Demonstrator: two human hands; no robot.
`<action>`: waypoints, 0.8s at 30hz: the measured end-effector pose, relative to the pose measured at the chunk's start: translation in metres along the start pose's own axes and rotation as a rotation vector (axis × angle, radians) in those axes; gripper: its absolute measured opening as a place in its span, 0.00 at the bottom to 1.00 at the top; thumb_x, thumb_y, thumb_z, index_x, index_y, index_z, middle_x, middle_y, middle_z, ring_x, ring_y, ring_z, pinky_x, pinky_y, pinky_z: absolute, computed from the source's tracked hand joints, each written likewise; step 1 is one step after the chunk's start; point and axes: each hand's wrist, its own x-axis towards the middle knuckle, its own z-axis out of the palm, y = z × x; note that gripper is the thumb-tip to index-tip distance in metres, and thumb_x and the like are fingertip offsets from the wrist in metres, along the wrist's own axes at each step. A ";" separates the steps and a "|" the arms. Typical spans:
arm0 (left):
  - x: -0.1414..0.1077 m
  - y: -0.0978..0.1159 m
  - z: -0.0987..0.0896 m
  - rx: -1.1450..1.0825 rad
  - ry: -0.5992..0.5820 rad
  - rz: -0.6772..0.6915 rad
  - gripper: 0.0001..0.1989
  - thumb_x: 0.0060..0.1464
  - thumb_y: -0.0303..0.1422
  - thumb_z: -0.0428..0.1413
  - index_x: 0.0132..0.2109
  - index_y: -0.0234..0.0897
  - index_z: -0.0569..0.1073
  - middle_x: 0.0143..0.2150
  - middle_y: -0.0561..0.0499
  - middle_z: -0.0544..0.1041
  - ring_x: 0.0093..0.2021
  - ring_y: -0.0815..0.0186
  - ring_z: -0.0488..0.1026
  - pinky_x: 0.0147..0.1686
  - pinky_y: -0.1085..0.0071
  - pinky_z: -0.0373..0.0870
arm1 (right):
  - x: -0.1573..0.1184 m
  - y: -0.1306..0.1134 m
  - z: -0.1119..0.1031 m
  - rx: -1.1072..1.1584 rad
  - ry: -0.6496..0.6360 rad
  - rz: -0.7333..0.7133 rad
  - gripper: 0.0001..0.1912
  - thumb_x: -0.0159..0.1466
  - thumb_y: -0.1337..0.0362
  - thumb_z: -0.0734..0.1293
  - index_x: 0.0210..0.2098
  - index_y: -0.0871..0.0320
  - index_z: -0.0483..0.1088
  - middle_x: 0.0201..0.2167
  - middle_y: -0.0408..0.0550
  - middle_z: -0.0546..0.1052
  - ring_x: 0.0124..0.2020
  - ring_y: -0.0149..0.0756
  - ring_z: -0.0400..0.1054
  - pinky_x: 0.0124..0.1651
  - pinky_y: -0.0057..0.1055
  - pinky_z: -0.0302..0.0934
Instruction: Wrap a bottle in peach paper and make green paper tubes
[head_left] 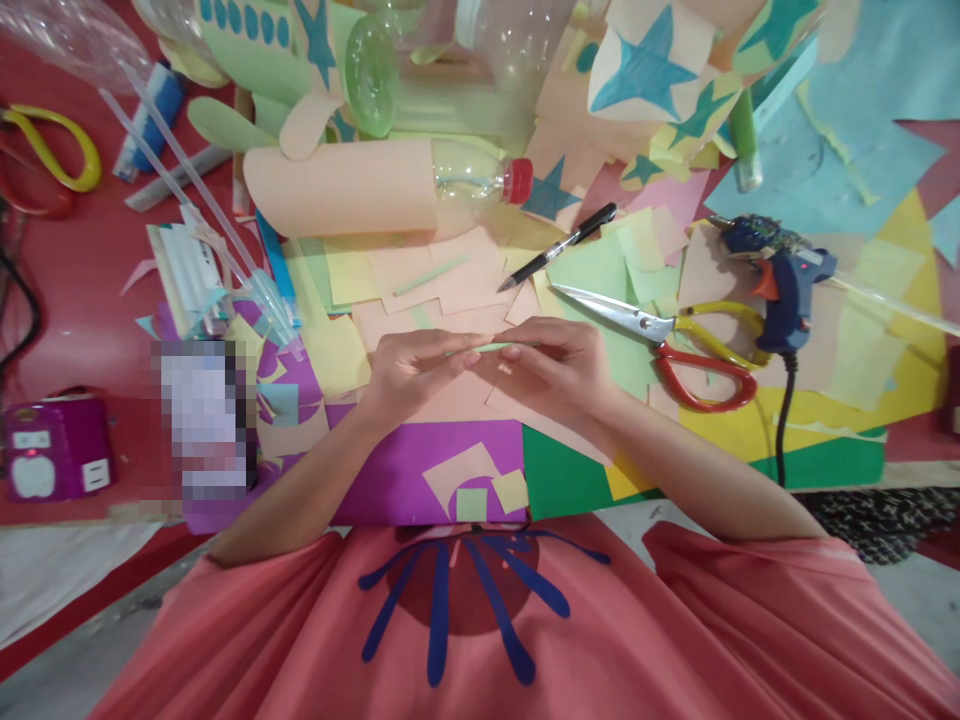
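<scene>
A thin, pale green rolled paper strip (495, 347) spans between my two hands, low over the paper scraps. My left hand (409, 370) pinches its left end between thumb and fingers. At the other end, my right hand (566, 360) pinches it the same way. Just beyond them lies another thin green paper roll (431, 275) on peach paper. A black pen (559, 247) rests above my right hand, and scissors (660, 335) with red and yellow handles lie partly open to its right.
A paper-wrapped bottle (345, 187) with a red cap lies at the back. A blue glue gun (795, 290) with its cord sits on the right. On the left are a blurred phone (206, 420), a purple box (56, 450) and more scissors (56, 150). Star cutouts (645, 65) stand behind.
</scene>
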 end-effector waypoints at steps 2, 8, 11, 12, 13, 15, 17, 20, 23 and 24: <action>0.000 -0.001 0.000 0.015 -0.004 -0.017 0.10 0.52 0.40 0.61 0.39 0.43 0.82 0.40 0.50 0.83 0.37 0.64 0.81 0.40 0.71 0.79 | 0.000 0.000 0.001 -0.001 -0.002 0.025 0.08 0.61 0.62 0.68 0.36 0.54 0.80 0.32 0.45 0.82 0.30 0.29 0.75 0.33 0.27 0.67; 0.000 -0.001 -0.001 0.018 -0.052 0.022 0.08 0.54 0.39 0.60 0.37 0.42 0.82 0.38 0.49 0.83 0.37 0.65 0.81 0.39 0.72 0.79 | 0.001 0.000 0.001 0.007 0.030 0.085 0.07 0.60 0.63 0.69 0.34 0.55 0.80 0.28 0.45 0.81 0.28 0.29 0.73 0.31 0.28 0.66; 0.000 0.000 -0.001 0.034 -0.091 0.053 0.08 0.54 0.37 0.59 0.40 0.42 0.81 0.40 0.49 0.83 0.38 0.65 0.81 0.39 0.73 0.79 | 0.001 -0.001 -0.001 -0.003 0.066 0.088 0.06 0.60 0.65 0.69 0.33 0.57 0.80 0.27 0.46 0.81 0.27 0.28 0.72 0.31 0.27 0.64; -0.001 0.001 -0.001 0.033 -0.069 0.047 0.10 0.54 0.36 0.60 0.43 0.41 0.80 0.42 0.49 0.83 0.40 0.65 0.81 0.39 0.74 0.79 | 0.002 -0.001 -0.001 -0.006 0.067 0.083 0.06 0.60 0.66 0.69 0.34 0.57 0.80 0.27 0.46 0.81 0.27 0.28 0.72 0.31 0.27 0.65; -0.001 0.001 -0.001 0.027 -0.036 0.040 0.13 0.53 0.37 0.60 0.46 0.41 0.79 0.44 0.48 0.82 0.42 0.65 0.81 0.40 0.74 0.79 | 0.002 -0.001 -0.001 -0.011 0.064 0.078 0.07 0.59 0.66 0.69 0.35 0.57 0.80 0.29 0.46 0.81 0.28 0.28 0.73 0.31 0.27 0.65; 0.000 0.000 -0.001 0.036 0.018 0.043 0.17 0.52 0.37 0.61 0.49 0.40 0.77 0.44 0.48 0.82 0.44 0.65 0.80 0.42 0.73 0.78 | 0.001 0.000 0.000 -0.021 0.046 0.069 0.07 0.59 0.66 0.69 0.36 0.56 0.80 0.31 0.47 0.82 0.30 0.29 0.73 0.32 0.27 0.66; 0.000 0.001 -0.001 0.106 0.034 0.062 0.13 0.53 0.37 0.61 0.46 0.39 0.78 0.42 0.49 0.83 0.44 0.64 0.80 0.45 0.72 0.77 | 0.000 0.002 0.001 -0.032 0.039 0.066 0.07 0.60 0.64 0.69 0.36 0.55 0.80 0.32 0.46 0.82 0.31 0.29 0.74 0.34 0.28 0.67; 0.001 0.002 -0.001 0.223 0.037 0.076 0.08 0.55 0.36 0.59 0.40 0.40 0.80 0.40 0.50 0.83 0.42 0.64 0.81 0.47 0.72 0.77 | -0.002 0.004 0.003 -0.054 0.044 0.047 0.07 0.60 0.65 0.69 0.37 0.54 0.80 0.32 0.46 0.82 0.32 0.29 0.74 0.35 0.28 0.67; 0.001 0.003 0.000 0.227 0.061 0.065 0.07 0.55 0.36 0.60 0.39 0.42 0.81 0.40 0.52 0.83 0.41 0.65 0.81 0.46 0.73 0.77 | -0.002 0.007 0.004 -0.063 0.052 0.002 0.08 0.61 0.66 0.68 0.38 0.53 0.79 0.34 0.46 0.82 0.33 0.30 0.75 0.37 0.29 0.68; 0.001 0.003 0.001 0.217 0.066 0.060 0.07 0.55 0.36 0.60 0.39 0.42 0.81 0.40 0.52 0.83 0.41 0.65 0.81 0.46 0.73 0.77 | -0.002 0.008 0.004 -0.060 0.051 -0.014 0.08 0.61 0.66 0.68 0.39 0.53 0.79 0.34 0.46 0.82 0.34 0.31 0.75 0.38 0.30 0.69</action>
